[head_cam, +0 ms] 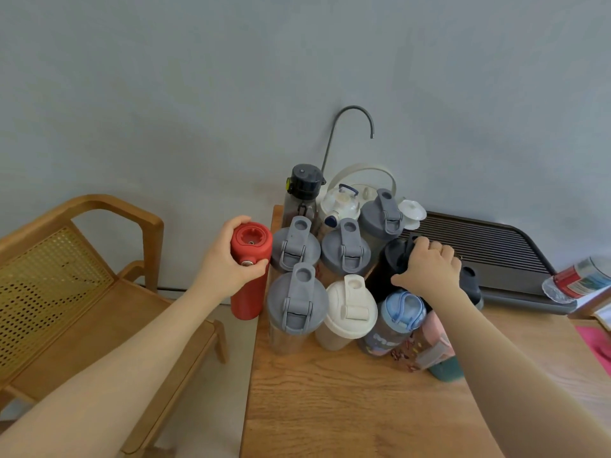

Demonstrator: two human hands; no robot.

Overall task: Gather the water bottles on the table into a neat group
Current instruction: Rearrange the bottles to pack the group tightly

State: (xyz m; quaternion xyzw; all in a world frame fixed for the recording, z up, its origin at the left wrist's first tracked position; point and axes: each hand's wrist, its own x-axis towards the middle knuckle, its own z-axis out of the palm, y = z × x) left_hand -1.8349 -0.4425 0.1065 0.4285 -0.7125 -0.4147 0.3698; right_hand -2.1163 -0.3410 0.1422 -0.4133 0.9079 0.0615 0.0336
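My left hand (228, 259) grips the top of a red bottle (249, 276), held upright in the air just off the left edge of the wooden table (347, 401). My right hand (429, 269) is closed on the lid of a black bottle (386, 269) inside the cluster. Packed tightly at the table's back left corner stand several grey-lidded shaker bottles (296, 299), a cream-lidded one (348, 312), a blue-lidded one (400, 315), a dark bottle with a black cap (304, 183) and a white jug (344, 203). My right forearm partly hides a pink and a green bottle (443, 365).
A slatted dark tea tray (496, 259) lies at the back right, with a curved tap (350, 127) behind the bottles. A crumpled plastic bottle (578, 279) lies at the right edge. A wooden cane-backed chair (82, 292) stands left of the table. The wall is close behind.
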